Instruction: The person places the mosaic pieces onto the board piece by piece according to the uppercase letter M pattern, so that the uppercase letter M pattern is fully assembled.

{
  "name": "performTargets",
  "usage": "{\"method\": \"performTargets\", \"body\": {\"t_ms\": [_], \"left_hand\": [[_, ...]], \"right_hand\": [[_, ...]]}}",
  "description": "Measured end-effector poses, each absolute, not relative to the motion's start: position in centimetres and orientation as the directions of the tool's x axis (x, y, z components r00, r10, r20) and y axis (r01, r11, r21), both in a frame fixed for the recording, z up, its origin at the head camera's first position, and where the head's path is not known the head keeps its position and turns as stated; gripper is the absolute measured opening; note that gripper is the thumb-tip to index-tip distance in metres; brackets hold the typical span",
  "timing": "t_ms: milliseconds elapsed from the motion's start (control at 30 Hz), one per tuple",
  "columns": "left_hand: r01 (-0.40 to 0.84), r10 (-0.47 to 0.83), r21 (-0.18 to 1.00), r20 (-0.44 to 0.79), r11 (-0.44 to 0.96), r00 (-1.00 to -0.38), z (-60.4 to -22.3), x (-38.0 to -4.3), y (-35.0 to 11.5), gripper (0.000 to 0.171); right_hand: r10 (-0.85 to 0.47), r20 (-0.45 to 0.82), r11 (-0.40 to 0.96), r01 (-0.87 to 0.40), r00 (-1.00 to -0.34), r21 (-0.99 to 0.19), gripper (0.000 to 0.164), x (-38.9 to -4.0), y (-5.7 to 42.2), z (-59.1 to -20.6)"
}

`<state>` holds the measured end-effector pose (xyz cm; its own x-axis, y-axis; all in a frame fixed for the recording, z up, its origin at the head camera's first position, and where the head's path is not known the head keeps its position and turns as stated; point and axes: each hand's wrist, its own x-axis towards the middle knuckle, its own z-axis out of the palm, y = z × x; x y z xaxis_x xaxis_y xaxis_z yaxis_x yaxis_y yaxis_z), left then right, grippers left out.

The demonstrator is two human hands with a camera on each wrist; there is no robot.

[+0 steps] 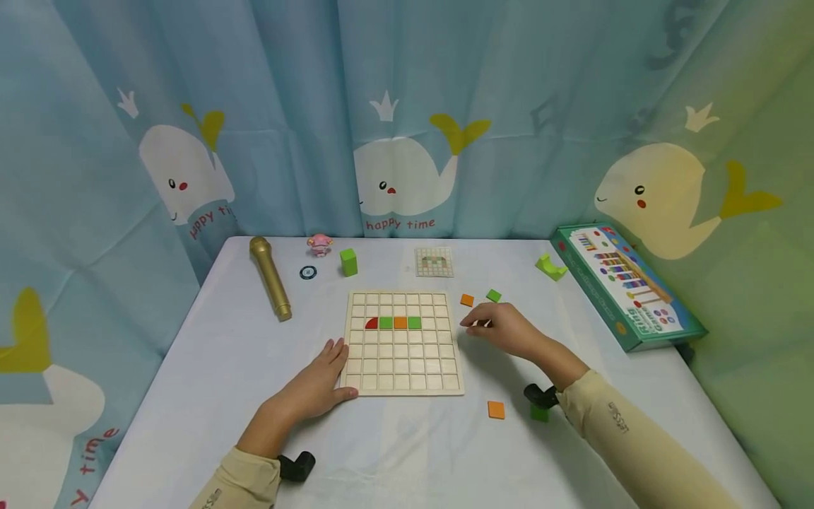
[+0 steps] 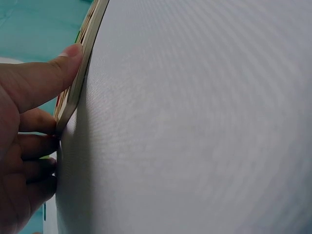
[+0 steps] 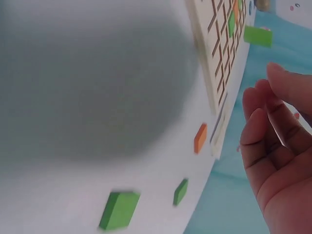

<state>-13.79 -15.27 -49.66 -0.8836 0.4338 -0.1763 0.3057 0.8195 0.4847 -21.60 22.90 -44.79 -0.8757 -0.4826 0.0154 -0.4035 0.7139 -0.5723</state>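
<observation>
A pale wooden grid board (image 1: 400,367) lies on the white table. A row in its upper half holds a red rounded piece (image 1: 372,324), a green tile (image 1: 385,323), an orange tile (image 1: 400,323) and another green tile (image 1: 415,323). My left hand (image 1: 316,382) rests against the board's left side, its thumb (image 2: 68,63) at the near corner. Just beyond the right edge hovers my right hand (image 1: 505,329), fingers loosely bent, nothing between thumb and fingertips in the right wrist view. Close beyond it lie a loose orange tile (image 1: 467,300) and a green tile (image 1: 493,295).
Nearer me are an orange tile (image 1: 496,410) and a green tile (image 1: 540,413) partly under the right wrist strap. Behind the board stand a small pattern card (image 1: 434,262), green block (image 1: 348,262) and pink figure (image 1: 320,244). A gold microphone (image 1: 270,279) lies left, a game box (image 1: 629,286) right.
</observation>
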Motion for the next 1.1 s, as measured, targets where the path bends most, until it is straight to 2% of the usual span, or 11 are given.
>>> {"method": "performTargets", "body": {"t_ms": [600, 1100], "left_hand": [[0.308, 0.437, 0.482, -0.18, 0.82, -0.881, -50.1, -13.8, -15.2, 0.086], [0.304, 0.432, 0.488, -0.172, 0.818, -0.885, -50.2, -13.7, -15.3, 0.086]], "right_hand": [[-0.433, -0.007, 0.751, -0.357, -0.901, -0.555, 0.014, -16.8, 29.7, -44.0], [-0.374, -0.005, 0.791, -0.316, -0.927, -0.524, 0.012, -12.9, 33.2, -44.6]]}}
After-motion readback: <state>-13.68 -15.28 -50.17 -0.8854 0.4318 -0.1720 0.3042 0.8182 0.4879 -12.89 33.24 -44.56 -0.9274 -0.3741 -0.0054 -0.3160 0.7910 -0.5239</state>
